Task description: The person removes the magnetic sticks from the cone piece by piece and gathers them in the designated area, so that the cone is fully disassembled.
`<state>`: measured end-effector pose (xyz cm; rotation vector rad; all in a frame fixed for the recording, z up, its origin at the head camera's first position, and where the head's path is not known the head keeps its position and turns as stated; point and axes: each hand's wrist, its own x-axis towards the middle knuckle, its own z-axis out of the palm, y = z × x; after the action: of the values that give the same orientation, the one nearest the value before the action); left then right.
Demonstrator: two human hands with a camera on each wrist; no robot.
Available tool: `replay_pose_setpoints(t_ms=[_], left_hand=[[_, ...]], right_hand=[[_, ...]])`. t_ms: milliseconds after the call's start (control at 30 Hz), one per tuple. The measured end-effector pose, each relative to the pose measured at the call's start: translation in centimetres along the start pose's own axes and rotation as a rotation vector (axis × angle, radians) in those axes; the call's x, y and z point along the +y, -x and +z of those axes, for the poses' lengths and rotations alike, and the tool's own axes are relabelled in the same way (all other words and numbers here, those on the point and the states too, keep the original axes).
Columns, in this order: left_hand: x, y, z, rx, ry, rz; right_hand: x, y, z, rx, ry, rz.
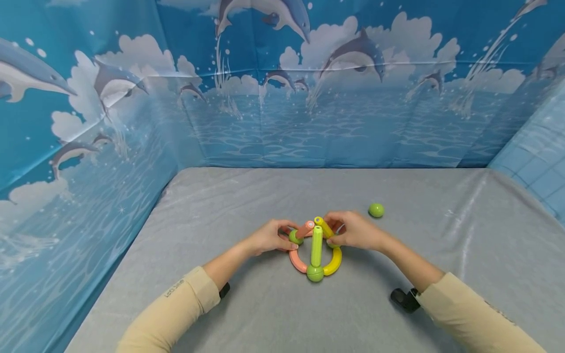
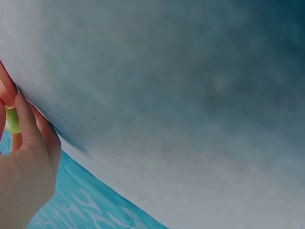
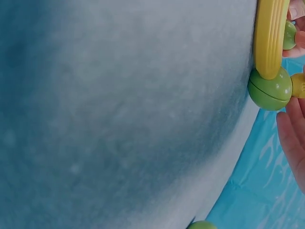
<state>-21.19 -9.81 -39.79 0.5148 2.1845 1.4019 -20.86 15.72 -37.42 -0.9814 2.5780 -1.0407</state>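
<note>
A ring of curved pink (image 1: 297,261) and yellow (image 1: 333,262) toy pieces lies on the grey cloth, joined by green balls. From its front ball (image 1: 315,273) rises a lime green stick (image 1: 316,247). A pink stick (image 1: 305,229) and a yellow stick (image 1: 324,227) slant inward from the side balls, their tops close together. My left hand (image 1: 274,237) holds the left green ball (image 1: 295,237) between thumb and fingers. On the other side, my right hand (image 1: 355,231) has thumb and fingers round the right green ball (image 3: 270,90), at the foot of the yellow stick.
A loose green ball (image 1: 376,210) lies behind and to the right of the ring. Blue dolphin-print curtains (image 1: 282,122) stand along the back and sides of the grey cloth (image 1: 247,314). Each wrist carries a black camera (image 1: 403,300).
</note>
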Motion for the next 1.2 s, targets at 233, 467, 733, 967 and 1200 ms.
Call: replay_pose_setpoints(t_ms=[233, 467, 733, 967, 1200], left_hand=[[-0.2, -0.2, -0.1, 0.001, -0.022, 0.022], [-0.3, -0.2, 0.0, 0.016, -0.002, 0.002], [-0.2, -0.2, 0.2, 0.030, 0.019, -0.016], [-0.2, -0.1, 0.4, 0.034, 0.043, -0.034], [-0.3, -0.3, 0.4, 0.031, 0.048, -0.038]], right_hand=[[0.3, 0.1, 0.0, 0.023, -0.012, -0.014], [1.2, 0.1, -0.1, 0.027, -0.103, 0.025], [1.4, 0.0, -0.1, 0.021, -0.125, -0.005], [1.3, 0.0, 0.0, 0.035, -0.105, -0.019], [1.2, 0.1, 0.1, 0.059, -0.069, -0.038]])
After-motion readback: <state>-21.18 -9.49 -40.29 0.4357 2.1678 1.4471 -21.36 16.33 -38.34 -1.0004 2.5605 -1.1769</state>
